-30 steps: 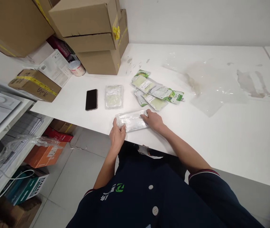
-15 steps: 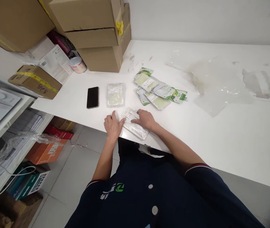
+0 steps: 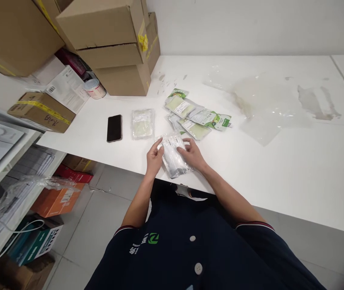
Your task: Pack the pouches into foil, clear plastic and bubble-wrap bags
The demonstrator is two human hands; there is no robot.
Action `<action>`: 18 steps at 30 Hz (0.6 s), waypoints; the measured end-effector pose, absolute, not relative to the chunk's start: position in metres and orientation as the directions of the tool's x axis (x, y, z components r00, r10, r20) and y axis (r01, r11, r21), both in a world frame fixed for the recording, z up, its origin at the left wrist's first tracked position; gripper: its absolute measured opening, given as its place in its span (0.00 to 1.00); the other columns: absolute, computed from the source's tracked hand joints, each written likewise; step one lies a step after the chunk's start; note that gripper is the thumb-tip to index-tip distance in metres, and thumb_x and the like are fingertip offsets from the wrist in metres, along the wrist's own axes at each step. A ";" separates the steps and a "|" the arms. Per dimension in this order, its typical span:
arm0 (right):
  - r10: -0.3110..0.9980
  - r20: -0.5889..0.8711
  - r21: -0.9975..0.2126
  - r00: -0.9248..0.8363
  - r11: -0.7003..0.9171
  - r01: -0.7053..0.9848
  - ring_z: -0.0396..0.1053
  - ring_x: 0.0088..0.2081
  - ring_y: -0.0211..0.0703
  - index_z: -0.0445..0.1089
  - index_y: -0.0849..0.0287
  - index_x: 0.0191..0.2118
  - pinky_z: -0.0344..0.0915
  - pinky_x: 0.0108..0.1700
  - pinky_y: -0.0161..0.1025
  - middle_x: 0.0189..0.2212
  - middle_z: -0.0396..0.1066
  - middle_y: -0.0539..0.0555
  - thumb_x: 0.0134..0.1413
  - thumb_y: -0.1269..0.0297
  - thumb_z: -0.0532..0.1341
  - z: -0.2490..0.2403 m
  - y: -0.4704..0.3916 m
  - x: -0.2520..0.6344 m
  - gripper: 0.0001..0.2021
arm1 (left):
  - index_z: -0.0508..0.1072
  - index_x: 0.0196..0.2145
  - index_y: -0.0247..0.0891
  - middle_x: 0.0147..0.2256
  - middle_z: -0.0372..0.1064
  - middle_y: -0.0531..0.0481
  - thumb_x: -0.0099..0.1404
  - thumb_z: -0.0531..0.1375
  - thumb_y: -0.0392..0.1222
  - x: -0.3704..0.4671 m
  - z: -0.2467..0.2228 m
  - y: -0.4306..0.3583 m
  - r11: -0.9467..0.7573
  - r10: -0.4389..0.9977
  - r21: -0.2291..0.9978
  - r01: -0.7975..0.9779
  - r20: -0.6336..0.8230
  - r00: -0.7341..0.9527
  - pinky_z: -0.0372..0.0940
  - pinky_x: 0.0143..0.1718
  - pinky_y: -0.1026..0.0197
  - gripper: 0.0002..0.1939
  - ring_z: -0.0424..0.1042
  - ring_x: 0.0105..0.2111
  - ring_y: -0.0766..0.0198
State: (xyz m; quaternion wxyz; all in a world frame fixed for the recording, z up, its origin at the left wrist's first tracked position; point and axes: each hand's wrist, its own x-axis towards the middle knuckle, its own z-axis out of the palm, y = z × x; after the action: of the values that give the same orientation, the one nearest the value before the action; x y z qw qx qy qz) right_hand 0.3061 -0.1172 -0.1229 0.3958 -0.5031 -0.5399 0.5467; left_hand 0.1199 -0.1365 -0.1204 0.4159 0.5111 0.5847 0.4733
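Note:
Between my two hands, at the table's front edge, is a clear plastic bag with silvery packets inside (image 3: 173,158). My left hand (image 3: 154,158) grips its left side, thumb on top. On its right side my right hand (image 3: 192,154) is closed, with the thumb across the upper face. Just beyond my left hand lies a clear wrapped pack with a pale green label (image 3: 142,124). Several green and silver pouches (image 3: 193,114) lie overlapping behind the bag. A black phone (image 3: 114,128) rests to the left.
Stacked cardboard boxes (image 3: 114,52) stand at the back left, beside a round tin (image 3: 95,88) and a taped small box (image 3: 43,110). A clear plastic sheet (image 3: 262,108) is spread at the right of the white table (image 3: 280,173). A shelf with boxes is at lower left.
The bag has turned more upright and its silvery contents show more clearly. My left hand has moved right to its side. The view has shifted slightly.

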 end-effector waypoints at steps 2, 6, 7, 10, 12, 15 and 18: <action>0.975 -0.020 -0.995 -0.221 0.003 0.102 0.69 0.34 0.39 0.54 0.54 0.64 0.66 0.37 0.39 0.44 0.71 0.54 0.56 0.48 0.60 -0.117 -0.114 0.314 0.33 | 0.70 0.59 0.39 0.33 0.73 0.48 0.67 0.56 0.54 0.123 -0.120 -0.132 0.014 0.992 0.976 0.218 0.015 -0.128 0.68 0.34 0.61 0.27 0.71 0.32 0.63; 0.932 0.106 -0.968 -0.347 0.176 0.178 0.66 0.35 0.40 0.72 0.55 0.53 0.64 0.41 0.41 0.43 0.72 0.54 0.56 0.53 0.61 -0.102 -0.103 0.329 0.21 | 0.75 0.54 0.40 0.27 0.68 0.53 0.66 0.58 0.52 0.125 -0.107 -0.131 -0.017 0.999 0.963 0.268 0.030 -0.043 0.63 0.29 0.63 0.22 0.61 0.23 0.69; 0.929 0.090 -0.966 -0.360 0.170 0.197 0.65 0.33 0.40 0.74 0.55 0.51 0.64 0.40 0.41 0.40 0.73 0.53 0.55 0.54 0.62 -0.097 -0.100 0.332 0.20 | 0.74 0.55 0.41 0.26 0.66 0.54 0.66 0.59 0.52 0.125 -0.101 -0.131 -0.026 0.999 0.961 0.274 0.032 -0.018 0.62 0.28 0.64 0.23 0.58 0.22 0.70; 0.927 0.022 -0.961 -0.375 0.123 0.247 0.61 0.29 0.38 0.73 0.56 0.54 0.62 0.37 0.40 0.36 0.73 0.51 0.53 0.57 0.63 -0.085 -0.096 0.336 0.22 | 0.70 0.59 0.43 0.23 0.57 0.57 0.65 0.60 0.54 0.124 -0.088 -0.132 -0.045 0.999 0.956 0.290 0.037 0.032 0.57 0.25 0.64 0.27 0.52 0.20 0.71; 0.924 -0.007 -0.943 -0.382 0.121 0.310 0.61 0.28 0.37 0.70 0.56 0.57 0.62 0.37 0.39 0.35 0.73 0.50 0.54 0.59 0.63 -0.076 -0.096 0.336 0.24 | 0.68 0.60 0.44 0.21 0.51 0.59 0.65 0.61 0.55 0.122 -0.082 -0.132 -0.061 0.998 0.949 0.310 0.053 0.033 0.54 0.25 0.65 0.28 0.50 0.20 0.70; 0.913 -0.029 -0.894 -0.407 0.158 0.419 0.65 0.31 0.39 0.71 0.58 0.55 0.62 0.39 0.40 0.39 0.74 0.53 0.55 0.61 0.61 -0.068 -0.096 0.332 0.21 | 0.69 0.58 0.42 0.20 0.50 0.59 0.64 0.61 0.53 0.115 -0.079 -0.132 -0.052 0.999 0.941 0.334 0.044 0.032 0.54 0.25 0.65 0.27 0.53 0.21 0.70; 0.900 0.007 -0.820 -0.435 0.254 0.512 0.68 0.39 0.44 0.75 0.61 0.42 0.63 0.44 0.42 0.40 0.72 0.56 0.55 0.64 0.61 -0.068 -0.096 0.324 0.10 | 0.73 0.49 0.38 0.23 0.63 0.56 0.63 0.61 0.53 0.101 -0.080 -0.130 0.032 0.995 0.937 0.347 -0.063 0.079 0.59 0.28 0.64 0.21 0.62 0.24 0.68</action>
State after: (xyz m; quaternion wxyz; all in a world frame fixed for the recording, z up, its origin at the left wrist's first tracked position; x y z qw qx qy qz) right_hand 0.3244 -0.0960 -0.0678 0.2483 -0.4697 -0.7519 0.3904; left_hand 0.1010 -0.1299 -0.0803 0.4382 0.5894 0.5692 0.3695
